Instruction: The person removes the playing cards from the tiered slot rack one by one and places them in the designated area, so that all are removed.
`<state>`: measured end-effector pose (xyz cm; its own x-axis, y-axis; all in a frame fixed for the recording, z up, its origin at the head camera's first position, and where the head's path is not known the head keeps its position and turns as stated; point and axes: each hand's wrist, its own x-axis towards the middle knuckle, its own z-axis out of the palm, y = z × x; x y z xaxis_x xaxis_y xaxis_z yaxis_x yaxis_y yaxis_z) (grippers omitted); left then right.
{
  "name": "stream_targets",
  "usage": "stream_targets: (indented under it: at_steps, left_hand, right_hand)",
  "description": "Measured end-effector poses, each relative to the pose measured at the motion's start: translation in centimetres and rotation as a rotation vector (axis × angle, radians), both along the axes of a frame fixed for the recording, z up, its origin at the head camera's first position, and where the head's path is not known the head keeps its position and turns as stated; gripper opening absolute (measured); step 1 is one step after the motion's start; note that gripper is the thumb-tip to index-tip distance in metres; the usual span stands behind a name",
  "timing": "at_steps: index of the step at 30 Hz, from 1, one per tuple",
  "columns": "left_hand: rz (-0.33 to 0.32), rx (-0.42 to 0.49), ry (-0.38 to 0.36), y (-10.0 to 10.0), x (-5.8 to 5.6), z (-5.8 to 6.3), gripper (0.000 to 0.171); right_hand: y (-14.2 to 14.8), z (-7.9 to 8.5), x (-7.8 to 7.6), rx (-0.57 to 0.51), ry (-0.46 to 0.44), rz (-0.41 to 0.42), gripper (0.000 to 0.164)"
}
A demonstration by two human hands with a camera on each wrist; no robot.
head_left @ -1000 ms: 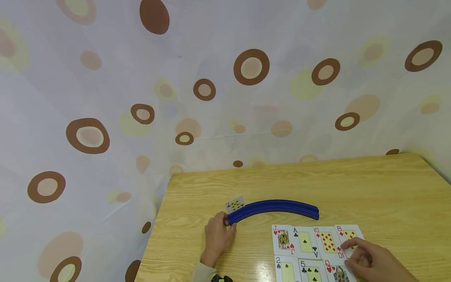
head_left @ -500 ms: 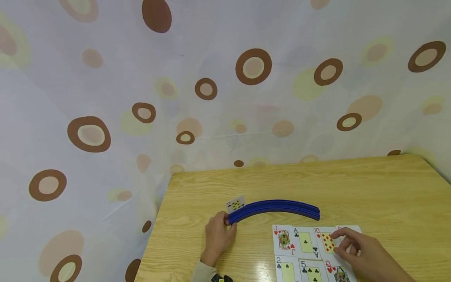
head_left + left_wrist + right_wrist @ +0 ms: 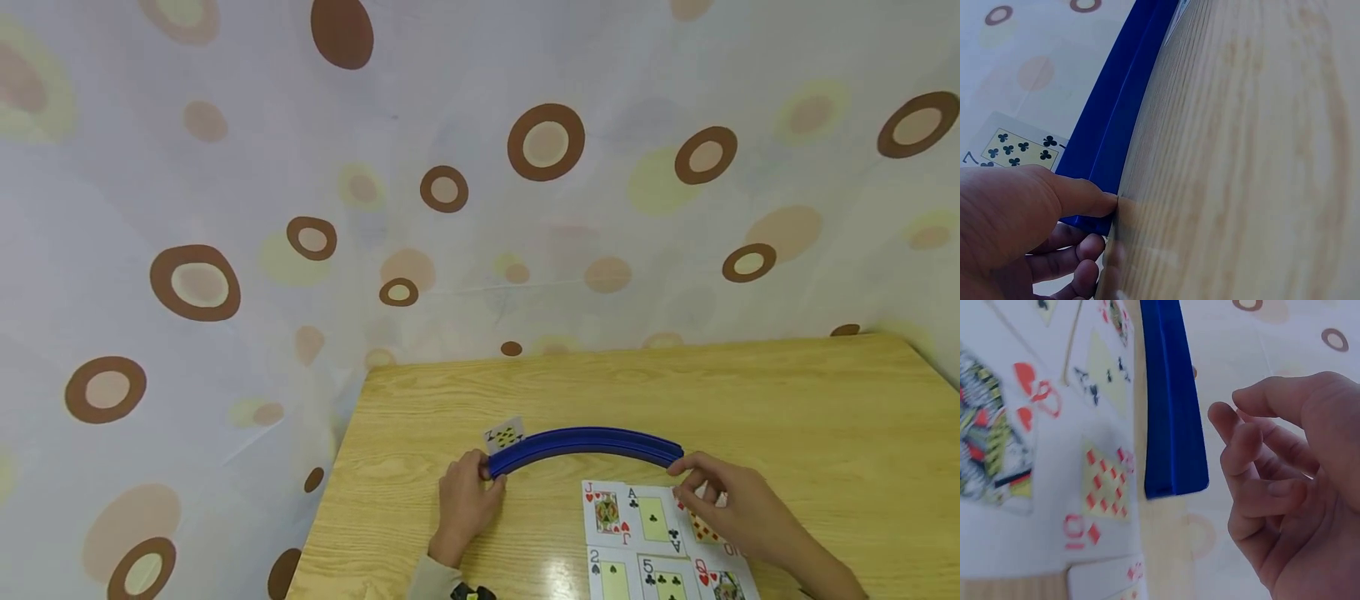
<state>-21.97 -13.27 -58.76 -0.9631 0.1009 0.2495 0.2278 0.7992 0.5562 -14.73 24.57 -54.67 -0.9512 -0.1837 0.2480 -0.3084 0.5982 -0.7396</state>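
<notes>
A curved blue playing card holder (image 3: 585,442) lies across the table. My left hand (image 3: 467,500) pinches its left end, the thumb pressed on the near side in the left wrist view. Close to that hand, a seven of clubs (image 3: 1016,147) stands upright at the back of the holder. My right hand (image 3: 738,504) hovers by the holder's right end, fingers loosely bent and holding nothing. Below it the ten of diamonds (image 3: 1107,484) is partly covered in the head view. Face-up playing cards lie in two rows, including the jack of hearts (image 3: 606,512) and ace of clubs (image 3: 652,518).
The lower row has the two of spades (image 3: 613,577), five of clubs (image 3: 666,577) and queen of hearts (image 3: 723,579), cut by the frame's bottom edge. Behind the wooden table (image 3: 600,383) hangs a patterned cloth (image 3: 465,242).
My right hand has moved left and away from me, from over the eight of diamonds to the holder's right end. The left hand keeps its grip in place.
</notes>
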Motion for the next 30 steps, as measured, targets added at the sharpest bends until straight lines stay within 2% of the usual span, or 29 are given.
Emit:
stream_targets:
  at_steps: [5,8,14,20,30]
  left_hand:
    - [0.011,-0.003,-0.006,-0.2,-0.1,0.2,0.023]
    - [-0.002,0.009,0.006,-0.2,-0.1,0.4,0.024]
    - [-0.003,0.005,-0.031,0.0,0.0,0.6,0.024]
    - [-0.003,0.006,-0.035,-0.1,-0.1,0.5,0.024]
    - [-0.011,0.017,-0.026,-0.1,0.1,0.5,0.025]
  right_hand:
    - [-2.4,1.2,-2.4,-0.042,0.143,0.05,0.025]
    - [-3.9,1.9,-3.8,-0.066,0.163,0.076,0.024]
    - [-6.3,2.3,-6.3,-0.081,0.115,0.087,0.018]
    - [-7.8,1.7,-8.2,-0.095,0.089,0.094,0.015]
    - [-10.4,1.3,-9.4,-0.151,-0.016,0.128,0.014]
